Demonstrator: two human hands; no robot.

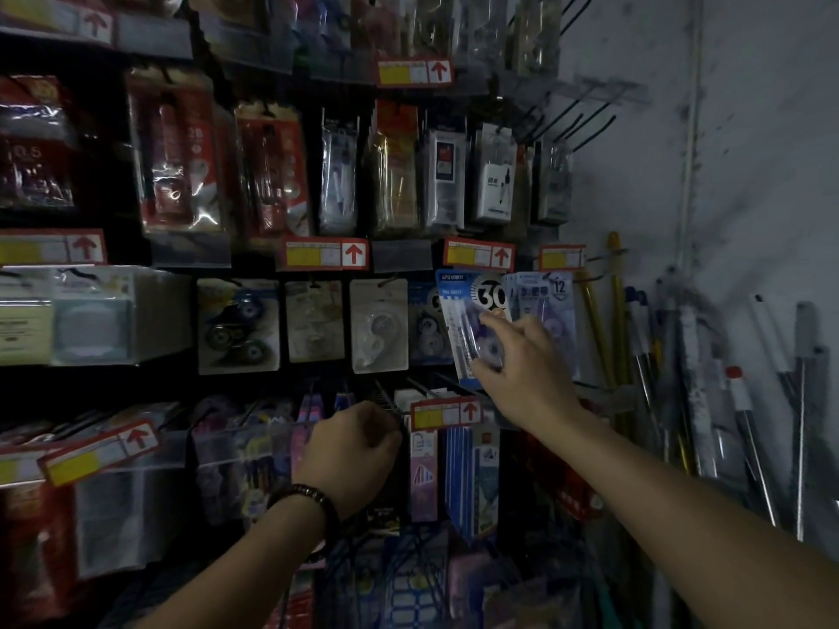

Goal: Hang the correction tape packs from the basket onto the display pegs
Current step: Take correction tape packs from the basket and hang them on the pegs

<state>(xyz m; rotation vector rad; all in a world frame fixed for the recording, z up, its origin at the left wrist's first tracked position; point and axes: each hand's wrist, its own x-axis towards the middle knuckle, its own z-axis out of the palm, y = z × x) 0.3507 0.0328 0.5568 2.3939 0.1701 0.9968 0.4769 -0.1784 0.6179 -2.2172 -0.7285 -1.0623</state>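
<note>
My right hand holds a blue correction tape pack marked "30" up against the middle row of the display, its top near a price tag. Just right of it hang lighter packs marked "12". More correction tape packs hang on pegs to the left in the same row. My left hand, with a bead bracelet on the wrist, is curled into a fist at the black pegs of the lower row; what it holds, if anything, is hidden. The basket shows dimly at the bottom.
Red lead-refill and compass packs hang in the upper rows. Bare black pegs stick out at the upper right. Poles and rods lean against the grey wall on the right. Boxes sit on a shelf at left.
</note>
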